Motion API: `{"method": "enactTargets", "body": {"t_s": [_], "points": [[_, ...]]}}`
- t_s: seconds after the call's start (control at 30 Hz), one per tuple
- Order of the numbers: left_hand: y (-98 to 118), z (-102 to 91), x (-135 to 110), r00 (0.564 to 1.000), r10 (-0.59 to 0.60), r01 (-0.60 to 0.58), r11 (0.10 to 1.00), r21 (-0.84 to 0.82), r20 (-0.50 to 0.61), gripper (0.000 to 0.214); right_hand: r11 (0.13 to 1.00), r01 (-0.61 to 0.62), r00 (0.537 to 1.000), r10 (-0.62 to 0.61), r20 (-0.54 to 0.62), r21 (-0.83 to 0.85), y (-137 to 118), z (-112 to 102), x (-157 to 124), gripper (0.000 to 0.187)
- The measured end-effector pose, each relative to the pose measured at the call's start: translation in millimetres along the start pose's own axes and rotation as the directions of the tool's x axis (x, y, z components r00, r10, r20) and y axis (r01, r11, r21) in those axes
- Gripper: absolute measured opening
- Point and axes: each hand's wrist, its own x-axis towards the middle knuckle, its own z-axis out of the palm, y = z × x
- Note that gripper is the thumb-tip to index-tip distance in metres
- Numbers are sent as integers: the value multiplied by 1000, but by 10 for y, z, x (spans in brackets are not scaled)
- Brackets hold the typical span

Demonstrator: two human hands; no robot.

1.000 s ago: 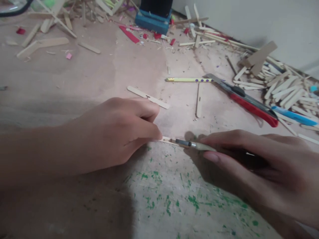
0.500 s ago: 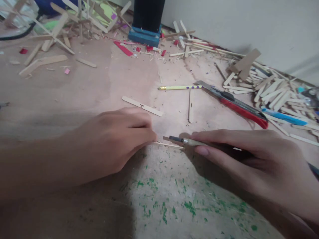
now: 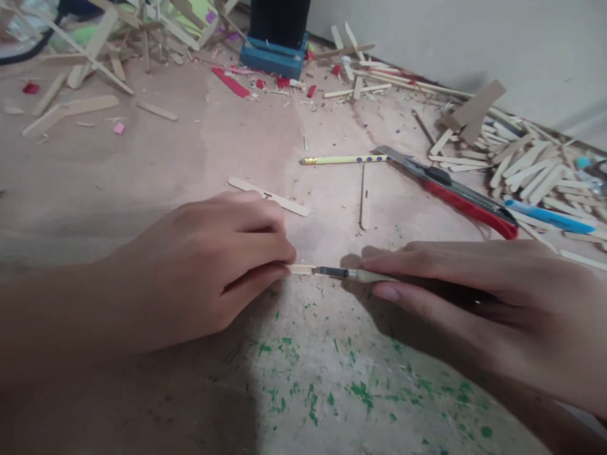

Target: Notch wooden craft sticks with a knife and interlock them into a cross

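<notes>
My left hand (image 3: 222,259) is closed on one end of a popsicle stick (image 3: 300,269), pinched between thumb and fingers just above the table. In my right hand (image 3: 478,303) is a slim craft knife (image 3: 334,272), its pale handle held between thumb and fingers. The knife's tip meets or overlaps the stick; the exact contact is too small to tell. Beyond my left hand lies another popsicle stick (image 3: 289,205) with a small notch cut at its middle. A slotted stick (image 3: 365,202) lies farther right.
A polka-dot pencil (image 3: 336,160) and a red utility knife (image 3: 455,196) lie beyond my hands. Near the wall at right are a pile of popsicle sticks (image 3: 531,167) and a blue pen (image 3: 550,217). A black post on a blue base (image 3: 272,58) stands at the back.
The stick in my left hand has turned so more of its flat side shows. The craft knife's tip has come down onto or over it. The view has shifted slightly.
</notes>
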Motion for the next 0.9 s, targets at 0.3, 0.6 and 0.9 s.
{"method": "enactTargets", "body": {"t_s": [0.3,0.6,0.9], "points": [[23,-12,0,999,14,-10,996,-91,41,38,999,-43,998,44,54,-9,-74,-65,29,20],[0,-58,-27,999,39,-36,992,-121,23,31,997,-35,991,25,129,73,-120,4,-7,26],[-11,-24,-5,1000,-10,14,986,-164,25,34,999,4,987,-10,158,36,-138,-6,-36,18]]}}
